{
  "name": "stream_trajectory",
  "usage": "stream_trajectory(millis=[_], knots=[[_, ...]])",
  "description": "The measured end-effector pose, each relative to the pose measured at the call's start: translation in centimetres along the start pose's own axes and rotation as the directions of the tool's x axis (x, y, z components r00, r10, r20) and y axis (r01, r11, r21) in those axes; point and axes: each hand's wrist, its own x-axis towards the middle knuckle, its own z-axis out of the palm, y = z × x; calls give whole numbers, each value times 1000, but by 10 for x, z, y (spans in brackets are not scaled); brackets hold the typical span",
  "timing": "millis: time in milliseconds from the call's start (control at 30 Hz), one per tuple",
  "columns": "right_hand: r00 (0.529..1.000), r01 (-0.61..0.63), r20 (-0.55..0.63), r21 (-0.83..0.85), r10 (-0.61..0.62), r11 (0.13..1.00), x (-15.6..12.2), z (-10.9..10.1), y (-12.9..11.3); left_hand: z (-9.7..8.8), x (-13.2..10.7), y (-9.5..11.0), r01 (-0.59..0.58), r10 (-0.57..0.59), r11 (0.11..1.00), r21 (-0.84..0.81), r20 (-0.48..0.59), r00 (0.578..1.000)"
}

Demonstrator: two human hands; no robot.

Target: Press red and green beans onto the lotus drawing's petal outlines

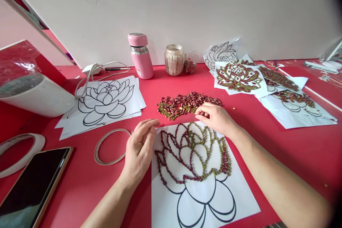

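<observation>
A white sheet with a printed lotus outline (196, 188) lies before me. Dark red beans (175, 139) line the petals on its upper left, green mung beans (205, 139) those on its upper right. The lower petals show bare black lines. My left hand (141, 144) rests at the sheet's upper left edge, its fingers loosely extended and holding nothing I can see. Beyond the sheet lies a mixed pile of red and green beans (187, 103). At the pile's near right side, my right hand (213, 115) has thumb and fingers pinched together; anything between the fingertips is hidden.
Left are printed lotus sheets (128, 89), a tape ring (97, 149), a phone (34, 185), a larger white roll (37, 146) and a white cylinder (45, 96). A pink flask (141, 60) and glass jar (174, 60) stand behind. Bean-covered sheets (239, 78) lie right.
</observation>
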Motion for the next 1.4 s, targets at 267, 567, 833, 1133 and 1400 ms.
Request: stream_trajectory(millis=[267,567,833,1133,1400], knots=[[999,-41,-6,-70,40,997,-1,-1,-2,-2,-7,11,-258,278,942,214,-67,958],[996,-95,-16,-128,93,987,-1,-1,-4,29,-66,58,-861,742,480,168,446,501],[995,-102,-25,-138,99,985,-1,-2,-7,66,-93,45,-937,835,258,237,434,340],[995,-102,-9,-108,102,989,0,-1,-5,74,-98,30,-969,762,121,216,605,231],[995,-101,0,-103,102,990,2,-1,-1,84,-98,29,-961,808,122,250,537,242]])
